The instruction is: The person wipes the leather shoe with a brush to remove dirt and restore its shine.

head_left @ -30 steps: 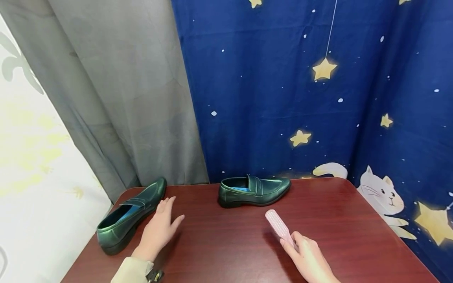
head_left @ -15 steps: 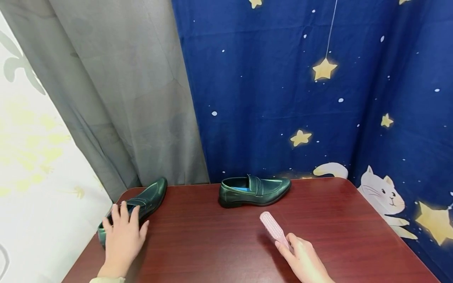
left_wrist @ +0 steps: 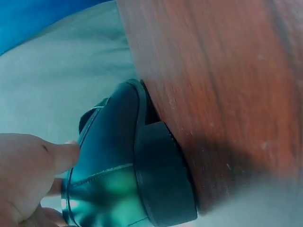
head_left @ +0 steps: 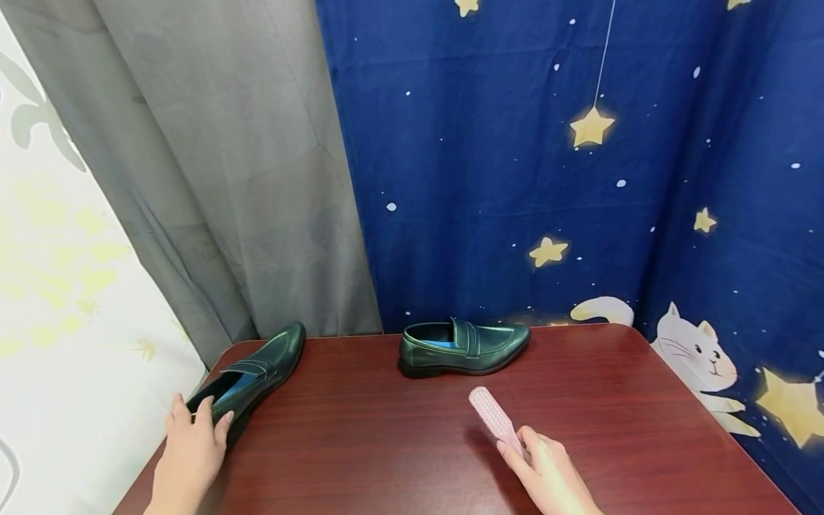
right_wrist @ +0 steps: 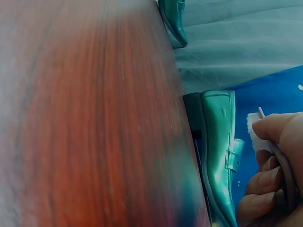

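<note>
On the left of the table lies a dark green loafer (head_left: 260,379) with a blue insole, its toe toward the back. My left hand (head_left: 189,450) is at its heel, thumb on the outer side and fingers over the opening. In the left wrist view the thumb meets the collar of the loafer (left_wrist: 109,156), and the other fingers reach behind that edge, partly hidden. My right hand (head_left: 550,468) grips the handle of a pink brush (head_left: 494,415) above the table. White bristles of the brush (right_wrist: 255,130) point down in the right wrist view.
The matching green loafer (head_left: 470,349) stands at the back middle of the reddish-brown table (head_left: 360,443), toe to the right. Behind the table hang a grey curtain (head_left: 257,179) and a blue star-print curtain (head_left: 476,164). A white patterned surface (head_left: 71,322) borders the left side.
My left hand has moved left and toward me, from beside the left loafer, over its opening, to its heel. The right hand with the brush has shifted slightly left. Both loafers lie as before.
</note>
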Demonstrator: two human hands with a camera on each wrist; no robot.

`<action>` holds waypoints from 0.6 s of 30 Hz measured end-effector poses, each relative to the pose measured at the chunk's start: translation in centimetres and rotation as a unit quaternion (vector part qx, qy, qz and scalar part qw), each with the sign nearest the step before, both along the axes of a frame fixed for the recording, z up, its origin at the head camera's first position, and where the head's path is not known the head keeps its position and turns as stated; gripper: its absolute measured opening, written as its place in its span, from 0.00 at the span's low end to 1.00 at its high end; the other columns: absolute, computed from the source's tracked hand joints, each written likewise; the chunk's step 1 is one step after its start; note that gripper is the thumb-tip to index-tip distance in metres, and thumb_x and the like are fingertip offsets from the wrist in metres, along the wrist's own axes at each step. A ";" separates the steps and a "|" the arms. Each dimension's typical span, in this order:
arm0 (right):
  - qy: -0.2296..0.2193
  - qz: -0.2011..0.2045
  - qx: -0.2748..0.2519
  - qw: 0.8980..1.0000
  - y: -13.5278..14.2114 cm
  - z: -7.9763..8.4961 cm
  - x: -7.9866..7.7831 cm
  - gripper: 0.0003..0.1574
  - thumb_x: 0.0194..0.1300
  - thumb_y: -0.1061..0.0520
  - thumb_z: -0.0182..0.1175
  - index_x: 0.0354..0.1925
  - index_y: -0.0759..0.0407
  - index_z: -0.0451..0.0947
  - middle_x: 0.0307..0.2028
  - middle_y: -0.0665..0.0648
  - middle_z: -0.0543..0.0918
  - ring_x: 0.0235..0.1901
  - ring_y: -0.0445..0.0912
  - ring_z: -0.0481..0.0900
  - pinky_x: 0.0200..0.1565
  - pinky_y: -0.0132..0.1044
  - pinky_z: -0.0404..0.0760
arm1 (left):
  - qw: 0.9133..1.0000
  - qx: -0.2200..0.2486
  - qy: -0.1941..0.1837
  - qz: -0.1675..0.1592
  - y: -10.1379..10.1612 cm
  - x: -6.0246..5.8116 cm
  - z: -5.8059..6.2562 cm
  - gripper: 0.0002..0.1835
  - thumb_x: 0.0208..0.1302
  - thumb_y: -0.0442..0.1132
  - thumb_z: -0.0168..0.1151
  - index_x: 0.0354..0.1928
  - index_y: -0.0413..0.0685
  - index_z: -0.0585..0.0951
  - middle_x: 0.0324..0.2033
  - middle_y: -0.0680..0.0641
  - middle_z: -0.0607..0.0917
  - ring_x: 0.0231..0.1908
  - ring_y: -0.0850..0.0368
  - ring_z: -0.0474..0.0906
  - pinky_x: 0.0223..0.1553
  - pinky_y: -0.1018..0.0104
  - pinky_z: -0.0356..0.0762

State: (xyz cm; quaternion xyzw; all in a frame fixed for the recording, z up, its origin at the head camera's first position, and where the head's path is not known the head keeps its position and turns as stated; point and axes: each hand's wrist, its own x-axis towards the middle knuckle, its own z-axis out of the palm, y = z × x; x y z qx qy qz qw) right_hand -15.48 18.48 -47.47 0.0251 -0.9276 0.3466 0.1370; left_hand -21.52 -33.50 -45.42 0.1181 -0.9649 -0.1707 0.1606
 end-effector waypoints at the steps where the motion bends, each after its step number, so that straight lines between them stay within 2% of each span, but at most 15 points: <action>1: 0.000 -0.001 0.001 1.000 0.0 0.0 0.0 0.16 0.65 0.46 0.69 0.27 0.44 0.71 0.19 0.41 0.65 0.23 0.34 0.64 0.29 0.30 0.64 | 1.000 0.007 -0.009 0.005 -0.2 0.0 0.0 0.31 0.79 0.48 0.50 0.67 0.27 0.63 0.71 0.15 0.41 0.68 0.16 0.50 0.55 0.22 0.64; 3: -0.001 -0.001 0.000 1.000 -0.1 0.0 0.0 0.16 0.65 0.46 0.69 0.27 0.44 0.72 0.19 0.41 0.66 0.23 0.34 0.64 0.29 0.30 0.64 | 1.000 0.015 -0.015 0.015 -0.6 0.0 0.1 0.29 0.80 0.49 0.48 0.66 0.28 0.66 0.71 0.15 0.45 0.67 0.16 0.53 0.56 0.23 0.65; 5: -0.001 0.001 -0.002 1.000 -0.1 0.0 0.0 0.16 0.65 0.46 0.69 0.27 0.44 0.71 0.19 0.41 0.65 0.23 0.34 0.64 0.29 0.30 0.64 | 1.000 0.014 -0.007 0.016 -0.9 0.2 0.2 0.27 0.80 0.48 0.48 0.63 0.28 0.69 0.66 0.15 0.57 0.62 0.16 0.62 0.55 0.25 0.67; 8: 0.005 0.003 -0.003 1.000 0.0 0.0 0.1 0.16 0.64 0.46 0.69 0.27 0.44 0.71 0.19 0.41 0.65 0.22 0.33 0.63 0.28 0.29 0.64 | 1.000 0.013 0.004 -0.001 -1.5 0.4 0.6 0.21 0.80 0.42 0.48 0.57 0.27 0.74 0.55 0.18 0.71 0.56 0.18 0.70 0.53 0.28 0.70; 10: 0.013 0.005 -0.001 1.000 -0.1 0.0 0.2 0.17 0.64 0.47 0.69 0.27 0.44 0.71 0.18 0.41 0.64 0.22 0.33 0.63 0.28 0.29 0.64 | 1.000 0.017 0.007 -0.015 -1.8 0.5 0.9 0.20 0.79 0.41 0.49 0.55 0.28 0.76 0.49 0.22 0.77 0.52 0.20 0.74 0.51 0.30 0.72; 14: 0.025 0.009 0.001 1.000 -0.2 -0.1 0.3 0.17 0.64 0.47 0.69 0.26 0.44 0.71 0.18 0.41 0.64 0.22 0.32 0.62 0.28 0.29 0.63 | 0.999 0.029 0.024 -0.032 -2.4 1.1 1.2 0.16 0.78 0.40 0.51 0.48 0.30 0.79 0.45 0.25 0.82 0.48 0.23 0.78 0.46 0.33 0.74; 18: 0.017 0.013 -0.002 1.000 -0.4 0.0 0.3 0.17 0.64 0.47 0.69 0.26 0.43 0.70 0.18 0.41 0.64 0.22 0.33 0.62 0.28 0.29 0.63 | 0.996 0.019 0.071 -0.052 -2.8 1.9 0.9 0.09 0.75 0.35 0.55 0.41 0.33 0.79 0.36 0.30 0.84 0.36 0.29 0.81 0.37 0.37 0.75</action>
